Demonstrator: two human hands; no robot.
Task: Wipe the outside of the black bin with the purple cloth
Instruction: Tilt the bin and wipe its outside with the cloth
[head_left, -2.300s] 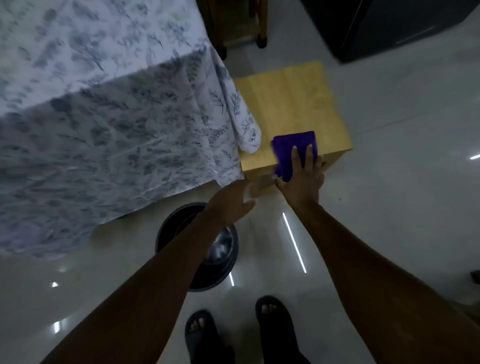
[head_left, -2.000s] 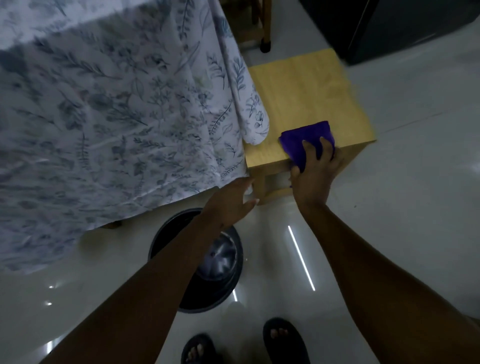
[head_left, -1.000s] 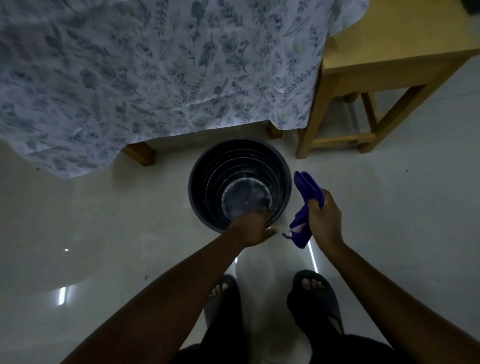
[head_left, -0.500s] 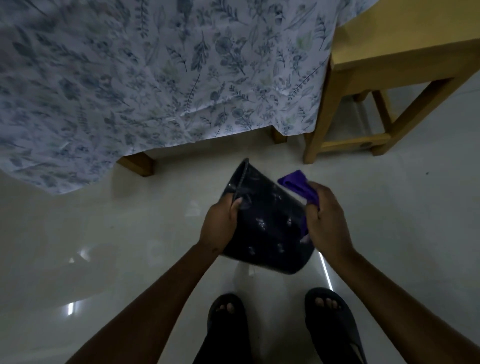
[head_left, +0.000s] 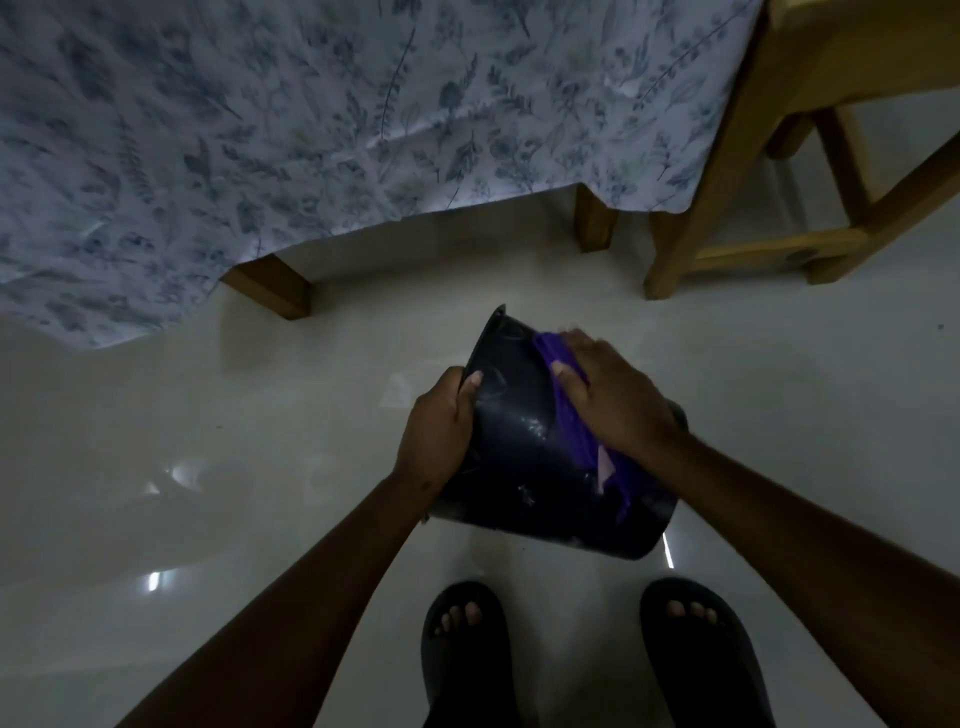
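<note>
The black bin (head_left: 524, 467) is lifted off the floor and tipped on its side, its rim pointing away from me and its base toward my feet. My left hand (head_left: 435, 426) grips the rim on the left, thumb on the outer wall. The purple cloth (head_left: 582, 431) lies flat on the bin's upper outer wall, with a loose end hanging down toward the base. My right hand (head_left: 613, 395) presses on the cloth with its fingers spread. The bin's inside is hidden.
A table under a floral tablecloth (head_left: 311, 114) stands just beyond the bin, with its wooden legs (head_left: 270, 283) on the glossy pale floor (head_left: 208, 467). A wooden stool (head_left: 810, 156) stands at the upper right. My two sandalled feet (head_left: 696, 654) are right below the bin.
My right hand took the cloth off the stool. My left hand lifted the bin from the floor and tipped it. Over the last half second the cloth came flat onto the bin's outer wall.
</note>
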